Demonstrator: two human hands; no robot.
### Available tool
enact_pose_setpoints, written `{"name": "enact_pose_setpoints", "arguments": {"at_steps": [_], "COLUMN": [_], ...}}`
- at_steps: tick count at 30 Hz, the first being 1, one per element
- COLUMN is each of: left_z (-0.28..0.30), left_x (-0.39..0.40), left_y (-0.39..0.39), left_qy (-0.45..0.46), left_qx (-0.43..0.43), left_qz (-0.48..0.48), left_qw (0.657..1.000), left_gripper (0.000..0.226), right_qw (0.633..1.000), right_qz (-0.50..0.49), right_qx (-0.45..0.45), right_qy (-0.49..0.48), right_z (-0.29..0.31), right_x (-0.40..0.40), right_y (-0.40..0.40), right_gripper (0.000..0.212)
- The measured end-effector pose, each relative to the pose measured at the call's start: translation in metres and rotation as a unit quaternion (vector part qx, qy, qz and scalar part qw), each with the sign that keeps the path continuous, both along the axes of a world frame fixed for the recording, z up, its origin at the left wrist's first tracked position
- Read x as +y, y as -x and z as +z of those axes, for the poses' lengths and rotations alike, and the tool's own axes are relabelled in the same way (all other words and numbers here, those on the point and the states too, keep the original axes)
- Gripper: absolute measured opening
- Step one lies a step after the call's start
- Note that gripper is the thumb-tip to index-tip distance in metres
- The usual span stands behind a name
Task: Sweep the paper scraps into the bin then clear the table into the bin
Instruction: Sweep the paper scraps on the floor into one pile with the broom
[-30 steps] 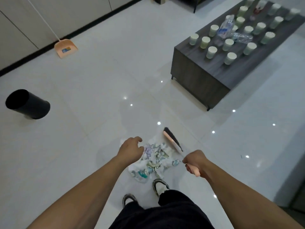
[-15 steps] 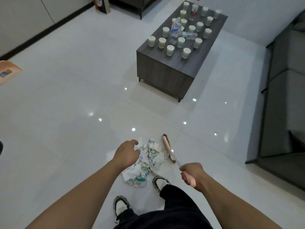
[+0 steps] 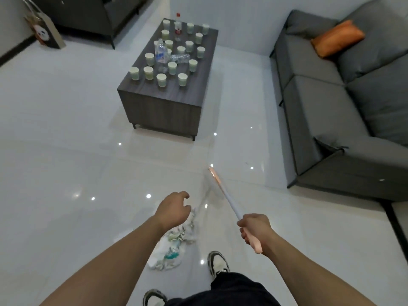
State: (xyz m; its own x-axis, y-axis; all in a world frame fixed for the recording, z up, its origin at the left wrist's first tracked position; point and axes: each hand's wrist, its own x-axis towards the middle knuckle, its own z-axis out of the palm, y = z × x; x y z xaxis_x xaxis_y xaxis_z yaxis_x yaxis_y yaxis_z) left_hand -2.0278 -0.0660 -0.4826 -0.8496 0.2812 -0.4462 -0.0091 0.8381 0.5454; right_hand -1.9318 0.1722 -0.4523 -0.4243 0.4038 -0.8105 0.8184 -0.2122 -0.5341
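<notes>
- Pink plastic grip of the broom (image 3: 223, 191) is clamped in the right hand (image 3: 254, 228), fingers curled round it; the white shaft runs up and away to a blurred head just off the floor.
- Left hand (image 3: 174, 209) hangs loosely curled over the paper scraps (image 3: 171, 248), holding nothing.
- These scraps lie in one crumpled heap on the glossy tile beside the person's shoe (image 3: 217, 262). They look light and soft, likely to skate and scatter on slick tile, so short, low strokes should suit better than hand-gathering.
- Beyond, the dark wood coffee table (image 3: 163, 111) carries about eighteen paper cups (image 3: 161, 80) and three plastic bottles (image 3: 160, 54), one lying down; all look light, crushable, easily taken round the body.
- No bin or dustpan shows here.
</notes>
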Motion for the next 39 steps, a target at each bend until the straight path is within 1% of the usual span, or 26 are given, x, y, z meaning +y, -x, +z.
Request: {"name": "enact_pose_setpoints", "arguments": {"at_steps": [3,5,9,12,15,18,20,23,26,30,34,39], "left_z": [0.005,0.013,0.029,0.034,0.034,0.035,0.034,0.031,0.031,0.043,0.055,0.052], "left_x": [0.01,0.017,0.028,0.016,-0.021,-0.079,-0.123,-0.188,-0.257,-0.369,-0.486,-0.59], "left_y": [0.018,0.033,0.039,0.023,-0.003,-0.026,-0.037,-0.052,-0.071,-0.106,-0.146,-0.184], "left_qy": [0.023,0.034,0.02,0.027,0.036,0.055,0.067,0.079,0.068,0.065,0.087,0.105], "left_qx": [0.015,0.03,0.046,0.034,0.014,0.01,0.012,0.004,0.001,0.005,0.007,-0.018], "left_qz": [0.014,0.049,0.11,0.149,0.212,0.275,0.316,0.348,0.372,0.412,0.475,0.536], "left_qw": [1.0,0.998,0.993,0.988,0.977,0.96,0.946,0.934,0.926,0.909,0.876,0.837], "left_gripper": [0.046,0.045,0.043,0.047,0.047,0.046,0.046,0.047,0.047,0.048,0.047,0.046], "right_qw": [1.0,0.999,0.992,0.978,0.963,0.939,0.921,0.897,0.872,0.845,0.827,0.81], "right_qz": [0.015,0.036,0.129,0.205,0.262,0.331,0.376,0.431,0.481,0.526,0.554,0.579], "right_qx": [-0.009,-0.007,-0.007,0.003,0.018,0.024,0.02,0.002,-0.017,-0.03,-0.025,-0.019], "right_qy": [-0.007,0.002,0.003,0.027,0.06,0.094,0.097,0.096,0.095,0.088,0.089,0.087], "right_z": [-0.004,-0.005,-0.005,-0.01,-0.011,-0.005,0.0,0.009,0.016,0.022,0.025,0.028], "right_x": [0.018,0.029,0.038,0.014,-0.037,-0.101,-0.145,-0.215,-0.29,-0.403,-0.514,-0.624], "right_y": [0.018,0.036,0.076,0.105,0.123,0.129,0.13,0.13,0.126,0.111,0.103,0.103], "right_gripper": [0.02,0.023,0.014,0.017,0.022,0.026,0.024,0.017,0.018,0.015,0.016,0.015]}}
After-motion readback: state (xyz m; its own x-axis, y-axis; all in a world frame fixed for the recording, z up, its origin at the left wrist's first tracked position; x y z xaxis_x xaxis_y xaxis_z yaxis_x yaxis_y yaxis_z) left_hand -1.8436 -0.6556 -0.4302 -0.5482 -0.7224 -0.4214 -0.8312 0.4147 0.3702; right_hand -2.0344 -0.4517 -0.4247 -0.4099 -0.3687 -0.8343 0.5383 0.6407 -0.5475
